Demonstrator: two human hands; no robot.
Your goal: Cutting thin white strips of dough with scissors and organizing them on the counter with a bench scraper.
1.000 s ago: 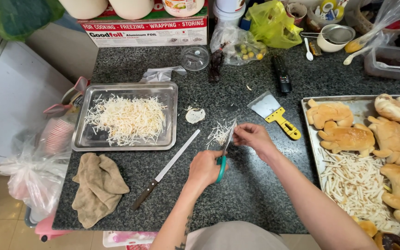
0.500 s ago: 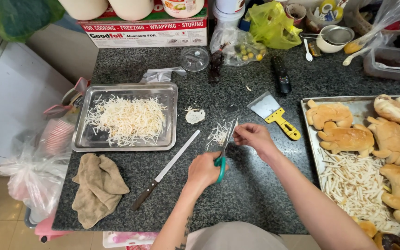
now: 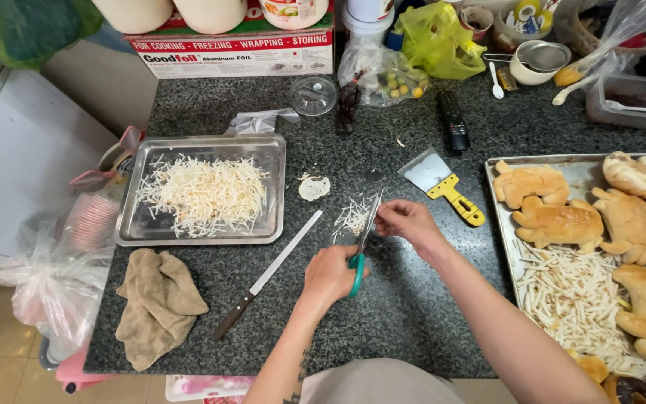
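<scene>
Fingers of the left hand [image 3: 330,273] are curled shut through the green handles of the scissors [image 3: 362,241], blades pointing away. Just beyond, the right hand [image 3: 407,221] pinches the blade tips, thumb and fingers closed there. Pale shreds [image 3: 351,217] lie on the counter [image 3: 413,314] beside the blades. Left lie a knife [image 3: 267,273] and cloth [image 3: 157,303]; farther off, a steel tray [image 3: 202,238] and a yellow-handled scraper [image 3: 443,183].
</scene>
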